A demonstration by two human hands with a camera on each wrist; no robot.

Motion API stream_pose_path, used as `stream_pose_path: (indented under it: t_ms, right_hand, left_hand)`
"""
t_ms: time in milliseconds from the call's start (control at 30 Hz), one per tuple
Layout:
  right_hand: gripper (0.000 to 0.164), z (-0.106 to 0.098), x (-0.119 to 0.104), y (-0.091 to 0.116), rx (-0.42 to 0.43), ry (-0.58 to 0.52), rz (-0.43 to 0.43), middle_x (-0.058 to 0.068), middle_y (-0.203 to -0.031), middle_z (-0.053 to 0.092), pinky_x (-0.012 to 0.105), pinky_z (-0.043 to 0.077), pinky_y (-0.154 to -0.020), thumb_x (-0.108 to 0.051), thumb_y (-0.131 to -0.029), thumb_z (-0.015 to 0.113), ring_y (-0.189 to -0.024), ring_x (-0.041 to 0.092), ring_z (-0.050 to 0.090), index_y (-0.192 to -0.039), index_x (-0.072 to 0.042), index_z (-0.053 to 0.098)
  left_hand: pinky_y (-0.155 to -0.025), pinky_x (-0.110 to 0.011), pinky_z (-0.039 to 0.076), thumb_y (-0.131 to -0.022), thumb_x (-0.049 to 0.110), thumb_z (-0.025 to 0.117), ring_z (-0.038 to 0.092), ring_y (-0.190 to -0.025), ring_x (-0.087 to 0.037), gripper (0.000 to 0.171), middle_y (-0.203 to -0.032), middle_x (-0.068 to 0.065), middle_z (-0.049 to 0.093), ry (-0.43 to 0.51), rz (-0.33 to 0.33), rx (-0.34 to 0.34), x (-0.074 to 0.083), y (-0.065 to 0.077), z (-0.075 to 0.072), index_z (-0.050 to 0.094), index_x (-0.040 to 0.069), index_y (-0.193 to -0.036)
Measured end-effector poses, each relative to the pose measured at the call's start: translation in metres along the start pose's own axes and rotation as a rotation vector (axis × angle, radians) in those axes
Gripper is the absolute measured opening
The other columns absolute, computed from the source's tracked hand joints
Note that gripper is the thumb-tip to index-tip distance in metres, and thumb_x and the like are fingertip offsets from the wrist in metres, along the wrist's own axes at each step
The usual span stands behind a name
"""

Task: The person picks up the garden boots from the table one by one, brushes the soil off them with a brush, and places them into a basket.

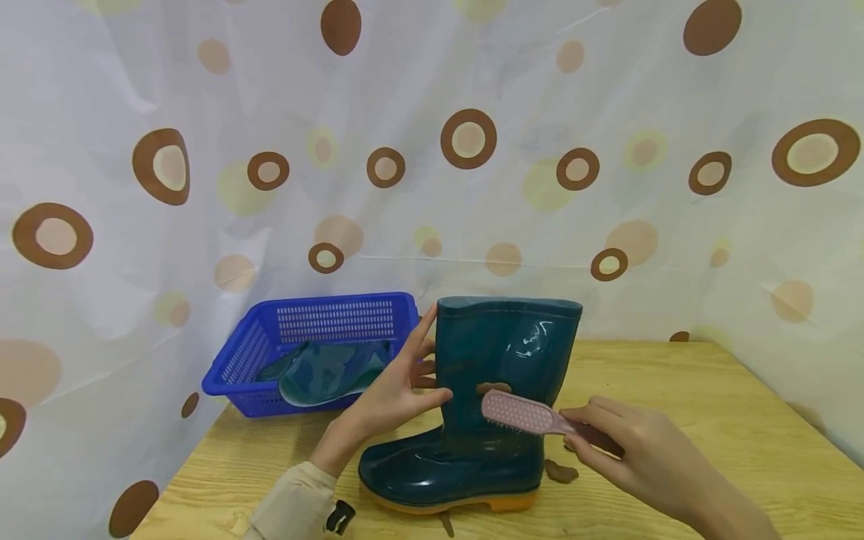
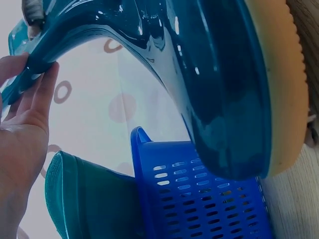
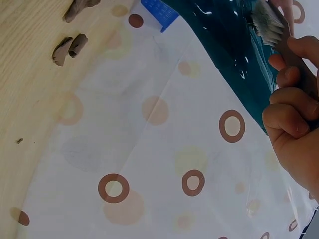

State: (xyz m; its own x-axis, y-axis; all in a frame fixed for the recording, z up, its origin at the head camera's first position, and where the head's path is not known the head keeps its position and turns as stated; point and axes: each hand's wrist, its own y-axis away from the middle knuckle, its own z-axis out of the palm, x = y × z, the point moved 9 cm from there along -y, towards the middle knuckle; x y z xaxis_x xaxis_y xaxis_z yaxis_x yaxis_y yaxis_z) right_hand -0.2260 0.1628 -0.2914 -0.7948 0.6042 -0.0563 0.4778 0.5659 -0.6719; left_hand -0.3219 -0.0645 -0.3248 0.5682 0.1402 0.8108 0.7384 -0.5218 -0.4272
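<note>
A glossy dark green rain boot [image 1: 506, 345] stands upright on its yellow sole, toe to the left. My left hand [image 1: 398, 386] holds the back edge of its shaft, thumb on the near side and fingers behind; in the left wrist view, the left hand [image 2: 25, 134] has the shaft between thumb and fingers. My right hand [image 1: 628, 442] grips the handle of a pink scrubbing brush [image 1: 518, 411], bristles toward the shaft. Just above the brush head sits a brown muddy patch [image 1: 494, 388]. In the right wrist view, pale bristles [image 3: 269, 25] meet the green surface.
A blue plastic basket [image 1: 236, 390] stands at the back left with a second green boot [image 1: 334, 367] lying in it. Brown clumps [image 1: 560, 471] lie by the boot's heel, and a brown sliver [image 1: 446, 523] near the sole. A dotted curtain [image 1: 418, 150] hangs behind the wooden table [image 1: 661, 390].
</note>
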Motion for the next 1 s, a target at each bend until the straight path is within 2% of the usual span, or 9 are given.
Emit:
stream_pose_path:
  t_ms: [67,200,300,500,567,733,867,1000]
  right_hand:
    - [0.031,-0.002,-0.001,0.001,0.011,-0.002,-0.005,-0.019,-0.080,0.059,0.003,0.044,-0.057,-0.005,-0.074,0.083,-0.066,-0.013,0.049,-0.101,-0.016,0.073]
    - [0.020,-0.009,-0.004,0.000,0.060,-0.023,-0.056,-0.015,-0.081,0.062,0.004,0.048,-0.060,-0.014,-0.084,0.079,-0.068,-0.011,0.057,-0.103,-0.014,0.073]
    - [0.018,-0.016,-0.004,-0.002,0.102,-0.033,-0.067,-0.013,-0.080,0.061,0.004,0.048,-0.059,-0.021,-0.090,0.075,-0.066,-0.010,0.056,-0.105,-0.012,0.073]
    - [0.032,-0.023,0.000,-0.006,0.127,-0.012,0.012,-0.016,-0.081,0.057,0.004,0.041,-0.054,-0.004,-0.078,0.081,-0.062,-0.010,0.045,-0.108,-0.013,0.072]
    - [0.037,-0.019,0.002,-0.006,0.112,0.004,0.037,-0.017,-0.081,0.056,0.003,0.039,-0.054,-0.001,-0.074,0.081,-0.061,-0.011,0.043,-0.107,-0.014,0.072]
    - [0.034,-0.005,0.003,-0.002,0.061,-0.001,0.038,-0.017,-0.081,0.060,0.003,0.042,-0.055,-0.002,-0.073,0.083,-0.064,-0.012,0.046,-0.101,-0.016,0.072]
    - [0.032,0.010,0.001,0.007,-0.007,-0.027,0.023,-0.017,-0.082,0.062,0.002,0.041,-0.054,-0.005,-0.076,0.083,-0.064,-0.013,0.044,-0.102,-0.018,0.071]
    - [0.026,0.021,0.001,0.016,-0.084,-0.039,0.052,-0.019,-0.084,0.061,0.004,0.040,-0.055,-0.011,-0.081,0.080,-0.067,-0.013,0.044,-0.104,-0.020,0.070]
  left_hand:
    - [-0.096,-0.047,0.055,-0.091,0.005,0.068,0.058,-0.127,-0.035,0.107,-0.150,-0.016,0.042,0.003,-0.003,0.001,-0.001,0.000,0.000,-0.004,0.050,-0.155]
    - [-0.097,-0.049,0.054,-0.091,0.004,0.069,0.058,-0.128,-0.034,0.108,-0.150,-0.015,0.042,0.002,-0.009,0.014,-0.001,-0.001,-0.002,-0.004,0.051,-0.155]
    - [-0.098,-0.049,0.054,-0.090,0.004,0.069,0.058,-0.128,-0.033,0.108,-0.150,-0.014,0.043,0.004,-0.012,0.017,-0.001,-0.001,-0.002,-0.004,0.051,-0.154]
    - [-0.097,-0.049,0.055,-0.091,0.004,0.069,0.058,-0.128,-0.035,0.108,-0.150,-0.015,0.042,0.014,-0.018,0.010,-0.003,-0.001,0.000,-0.004,0.051,-0.154]
    - [-0.097,-0.048,0.055,-0.091,0.004,0.068,0.058,-0.128,-0.035,0.107,-0.150,-0.015,0.042,0.018,-0.016,0.008,-0.003,0.000,0.001,-0.004,0.051,-0.154]
    - [-0.098,-0.050,0.053,-0.091,0.004,0.068,0.057,-0.129,-0.034,0.106,-0.149,-0.015,0.043,0.020,-0.009,0.015,-0.002,-0.001,0.001,-0.003,0.050,-0.155]
    - [-0.098,-0.048,0.054,-0.092,0.003,0.068,0.057,-0.128,-0.035,0.105,-0.149,-0.015,0.043,0.015,-0.005,0.022,-0.002,-0.002,0.000,-0.002,0.049,-0.155]
    - [-0.096,-0.046,0.056,-0.091,0.001,0.068,0.059,-0.127,-0.034,0.106,-0.148,-0.016,0.044,0.014,0.002,0.031,-0.002,-0.002,-0.001,-0.002,0.049,-0.156]
